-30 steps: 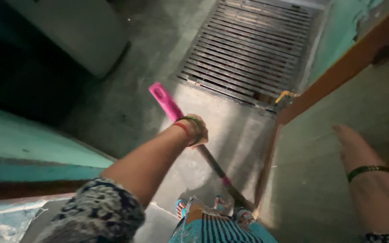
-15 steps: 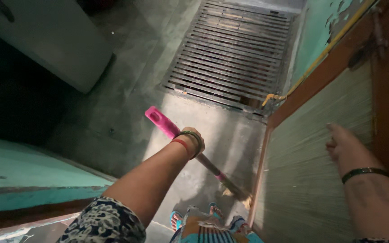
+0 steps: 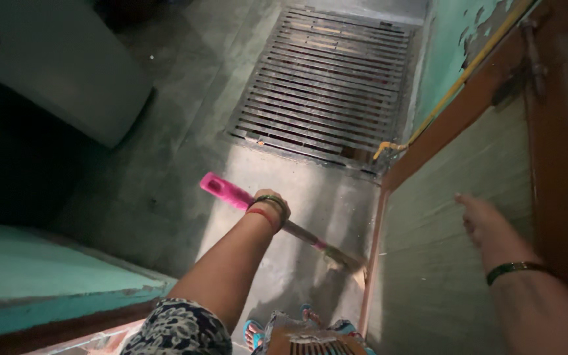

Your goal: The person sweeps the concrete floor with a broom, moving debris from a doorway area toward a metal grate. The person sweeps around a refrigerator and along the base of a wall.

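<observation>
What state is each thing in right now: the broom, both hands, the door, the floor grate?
Broom: tilted, pink handle end up, bristles down on the floor by the door's lower edge.
Left hand: fingers closed around the broom handle.
Right hand: open, flat against the door.
Door: swung open.
Floor grate: set flat in the floor, nothing on it.
Floor: bare concrete, partly lit.

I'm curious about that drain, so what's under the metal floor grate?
Through the slots of the grate only darkness shows, with a few pale specks caught between the bars near its front edge. Whatever lies deeper is hidden by the bars and shadow. The broom in the left hand stops short of it.
</observation>
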